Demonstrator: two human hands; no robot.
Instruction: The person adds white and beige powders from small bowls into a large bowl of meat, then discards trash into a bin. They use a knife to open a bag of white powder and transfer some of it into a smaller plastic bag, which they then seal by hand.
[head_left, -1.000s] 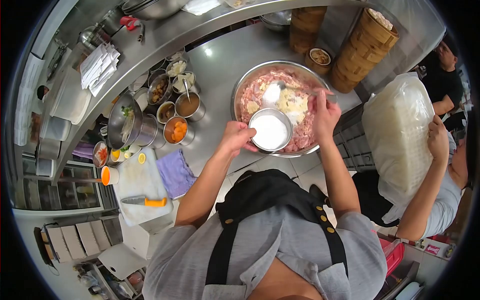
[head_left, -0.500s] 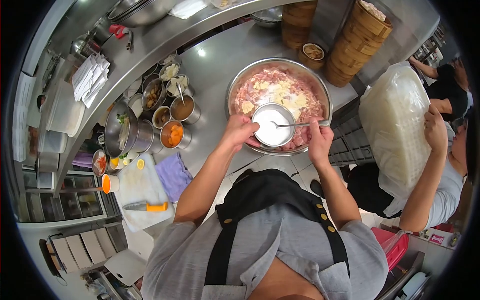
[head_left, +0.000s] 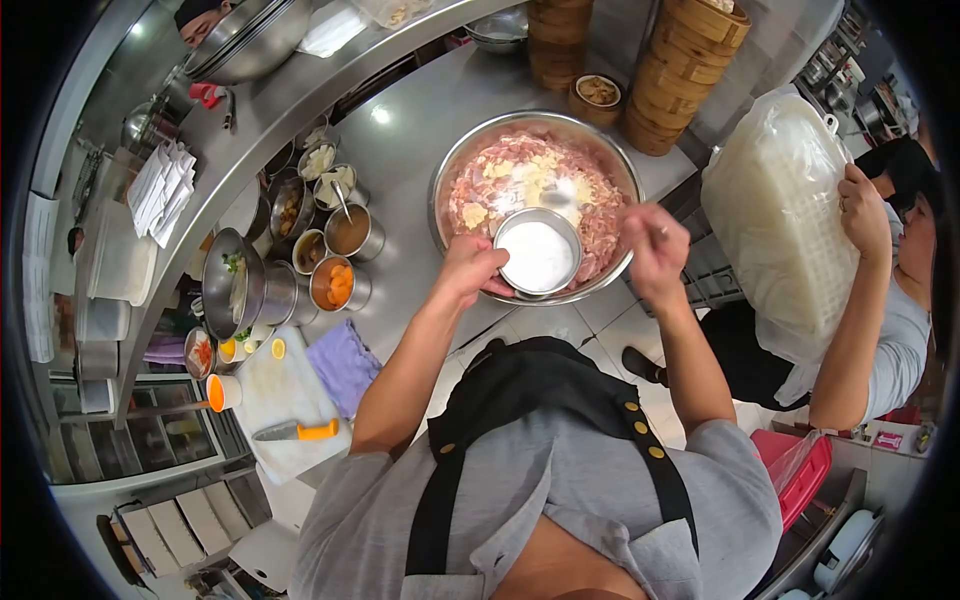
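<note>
My left hand (head_left: 474, 268) grips the rim of a round metal container (head_left: 538, 252) of white powder, held over the near side of a large steel bowl (head_left: 445, 180). In that bowl lies raw chopped meat (head_left: 600, 195) with white powder and pale yellow minced bits on top. My right hand (head_left: 657, 255) is closed around a spoon's handle, at the bowl's right edge. The spoon's head (head_left: 560, 194) is blurred by motion above the meat, just beyond the container.
Bamboo steamers (head_left: 680, 70) stack behind the bowl. Several small metal pots (head_left: 340, 285) of ingredients stand to the left, near a cutting board (head_left: 285, 385) with a knife (head_left: 296, 431) and a purple cloth (head_left: 343, 368). At right, a person holds a large plastic-wrapped pack (head_left: 775, 220).
My right hand has lifted the spoon out of the container and swung it forward over the meat. The view has shifted slightly. A person's head now shows at the upper left.
</note>
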